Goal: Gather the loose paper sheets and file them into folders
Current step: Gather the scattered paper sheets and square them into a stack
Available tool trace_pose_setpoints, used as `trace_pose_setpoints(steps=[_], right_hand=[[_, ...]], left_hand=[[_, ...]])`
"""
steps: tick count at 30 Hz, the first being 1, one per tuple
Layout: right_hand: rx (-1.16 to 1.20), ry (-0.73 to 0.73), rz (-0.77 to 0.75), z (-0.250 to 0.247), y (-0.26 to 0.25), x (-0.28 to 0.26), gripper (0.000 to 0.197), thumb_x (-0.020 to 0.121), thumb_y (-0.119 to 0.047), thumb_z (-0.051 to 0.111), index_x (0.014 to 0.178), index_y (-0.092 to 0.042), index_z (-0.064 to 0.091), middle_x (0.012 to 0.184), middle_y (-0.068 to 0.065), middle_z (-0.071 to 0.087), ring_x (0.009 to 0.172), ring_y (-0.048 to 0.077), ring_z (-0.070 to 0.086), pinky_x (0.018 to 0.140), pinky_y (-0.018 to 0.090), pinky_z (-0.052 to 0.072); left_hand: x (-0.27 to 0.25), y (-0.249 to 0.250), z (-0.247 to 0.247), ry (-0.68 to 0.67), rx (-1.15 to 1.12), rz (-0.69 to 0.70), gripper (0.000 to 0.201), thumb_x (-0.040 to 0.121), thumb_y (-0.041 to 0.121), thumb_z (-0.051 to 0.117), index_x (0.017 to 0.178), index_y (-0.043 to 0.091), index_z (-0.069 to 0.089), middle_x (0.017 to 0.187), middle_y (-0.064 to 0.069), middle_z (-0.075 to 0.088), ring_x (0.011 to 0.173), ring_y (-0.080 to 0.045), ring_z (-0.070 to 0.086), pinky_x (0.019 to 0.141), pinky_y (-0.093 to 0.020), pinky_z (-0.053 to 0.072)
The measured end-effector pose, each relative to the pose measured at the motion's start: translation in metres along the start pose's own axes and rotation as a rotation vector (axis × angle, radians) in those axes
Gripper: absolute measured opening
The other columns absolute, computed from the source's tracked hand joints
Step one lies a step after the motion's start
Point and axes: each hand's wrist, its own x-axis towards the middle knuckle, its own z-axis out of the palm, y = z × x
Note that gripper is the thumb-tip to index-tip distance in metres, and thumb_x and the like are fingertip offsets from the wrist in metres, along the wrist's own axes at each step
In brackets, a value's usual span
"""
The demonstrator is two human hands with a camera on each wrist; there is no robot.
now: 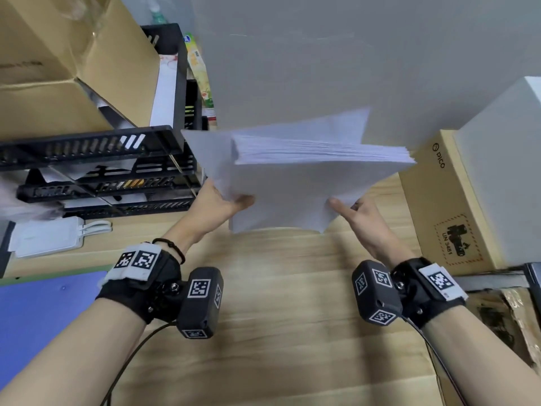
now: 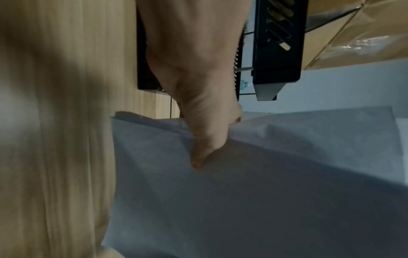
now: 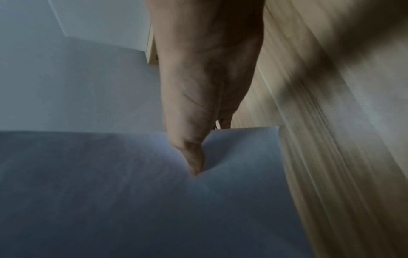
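Head view, paper: a thick stack of paper (image 1: 307, 171) is held up off the wooden desk (image 1: 278, 317), in front of the grey wall, between the black tray rack (image 1: 96, 165) and a cardboard box (image 1: 448, 206).
Head view, left hand: the left hand (image 1: 216, 203) grips the stack's near left corner, thumb on top and fingers hidden under the sheets.
Head view, right hand: the right hand (image 1: 357, 215) pinches the near right corner the same way.
Head view, folder: a blue folder (image 1: 44, 323) lies flat at the near left of the desk, well apart from the stack.
Head view, alignment: a few sheets stick out at the left and far edges, so the pile is not square.
Left wrist view, grip: the thumb presses a dent into the top sheet near its edge; the paper buckles a little around it.
Right wrist view, grip: the thumb tip digs in close to the corner, the corner curling up beside it.
Advice, squaring: I would stand the stack on edge on the desk and tap it until the stray sheets drop in line.
Advice, grip: loosening the thumbs while tapping should let sheets slide; pinching hard will likely crease them.
Advice, risk: held only by near corners, the far end may sag and fan out.
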Motion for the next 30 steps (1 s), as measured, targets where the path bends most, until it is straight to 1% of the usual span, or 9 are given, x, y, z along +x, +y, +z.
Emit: trace_pose_setpoints(steps=[4, 6, 8, 11, 13, 17, 23, 26, 30], right_hand=[[-0.048, -0.056, 0.034, 0.008, 0.011, -0.001, 0.025, 0.096, -0.008, 0.056, 0.120, -0.006, 0.062, 0.115, 0.001, 0.070, 0.103, 0.011, 0.067, 0.084, 0.020, 0.052], [-0.042, -0.057, 0.061, 0.009, 0.018, -0.001, 0.026, 0.095, -0.007, 0.056, 0.120, -0.005, 0.062, 0.115, 0.001, 0.070, 0.104, 0.013, 0.067, 0.082, 0.021, 0.052], [-0.049, -0.051, 0.082, 0.007, 0.020, -0.002, 0.026, 0.094, -0.005, 0.056, 0.120, -0.004, 0.062, 0.114, 0.002, 0.071, 0.104, 0.013, 0.067, 0.082, 0.021, 0.051], [-0.060, -0.037, 0.095, 0.003, 0.021, -0.002, 0.028, 0.092, 0.002, 0.055, 0.118, -0.001, 0.062, 0.116, 0.007, 0.070, 0.106, 0.018, 0.066, 0.085, 0.026, 0.052], [-0.056, -0.044, 0.080, 0.003, 0.017, -0.001, 0.028, 0.091, 0.005, 0.054, 0.118, 0.001, 0.061, 0.116, 0.009, 0.070, 0.106, 0.021, 0.066, 0.086, 0.026, 0.053], [-0.058, -0.062, 0.019, 0.012, 0.007, -0.004, 0.030, 0.091, 0.007, 0.053, 0.118, -0.004, 0.059, 0.111, 0.001, 0.070, 0.100, 0.010, 0.067, 0.081, 0.019, 0.052], [-0.059, -0.013, -0.040, 0.019, -0.011, 0.008, 0.029, 0.092, 0.002, 0.055, 0.120, -0.006, 0.059, 0.115, 0.002, 0.069, 0.103, 0.010, 0.066, 0.083, 0.018, 0.051], [-0.069, -0.026, -0.042, 0.021, -0.009, 0.005, 0.029, 0.090, 0.005, 0.056, 0.113, -0.012, 0.062, 0.112, 0.002, 0.070, 0.102, 0.010, 0.065, 0.084, 0.019, 0.050], [-0.044, -0.011, -0.018, 0.022, -0.002, -0.003, 0.030, 0.090, 0.004, 0.057, 0.113, -0.014, 0.060, 0.108, -0.002, 0.069, 0.098, 0.003, 0.064, 0.082, 0.016, 0.049]], left_hand=[[-0.003, -0.018, 0.002, 0.011, 0.080, -0.033, 0.047, 0.080, -0.010, 0.070, 0.109, 0.025, 0.058, 0.104, 0.012, 0.064, 0.089, 0.013, 0.063, 0.077, -0.009, 0.049], [-0.007, -0.033, 0.005, 0.071, 0.104, -0.089, 0.040, 0.079, -0.008, 0.072, 0.104, 0.020, 0.062, 0.097, 0.010, 0.067, 0.085, 0.004, 0.066, 0.078, -0.019, 0.051], [-0.012, -0.042, 0.009, 0.131, 0.050, -0.150, 0.040, 0.078, -0.002, 0.076, 0.107, 0.019, 0.060, 0.103, 0.004, 0.070, 0.094, -0.007, 0.068, 0.084, -0.028, 0.053], [-0.017, -0.041, 0.015, 0.185, 0.014, -0.112, 0.050, 0.078, 0.004, 0.078, 0.119, 0.021, 0.055, 0.119, 0.002, 0.067, 0.108, -0.010, 0.065, 0.093, -0.027, 0.052], [-0.017, -0.038, 0.017, 0.195, 0.041, -0.090, 0.044, 0.080, 0.007, 0.077, 0.114, 0.024, 0.056, 0.117, 0.003, 0.066, 0.109, -0.011, 0.064, 0.096, -0.028, 0.051], [-0.013, -0.037, 0.017, 0.226, 0.167, -0.049, 0.037, 0.078, 0.033, 0.074, 0.108, 0.015, 0.062, 0.106, -0.007, 0.070, 0.100, -0.026, 0.066, 0.092, -0.052, 0.052], [0.001, -0.029, 0.009, 0.273, 0.239, 0.018, 0.030, 0.086, 0.022, 0.072, 0.109, 0.005, 0.063, 0.103, -0.008, 0.071, 0.095, -0.024, 0.068, 0.086, -0.046, 0.055], [-0.003, -0.032, 0.007, 0.195, 0.231, -0.012, 0.027, 0.089, 0.013, 0.068, 0.115, 0.009, 0.062, 0.108, 0.003, 0.069, 0.101, -0.009, 0.066, 0.092, -0.031, 0.053], [-0.010, -0.045, 0.005, 0.110, 0.239, -0.059, 0.037, 0.091, 0.020, 0.066, 0.126, 0.013, 0.056, 0.117, 0.004, 0.067, 0.110, -0.011, 0.062, 0.095, -0.027, 0.048]])
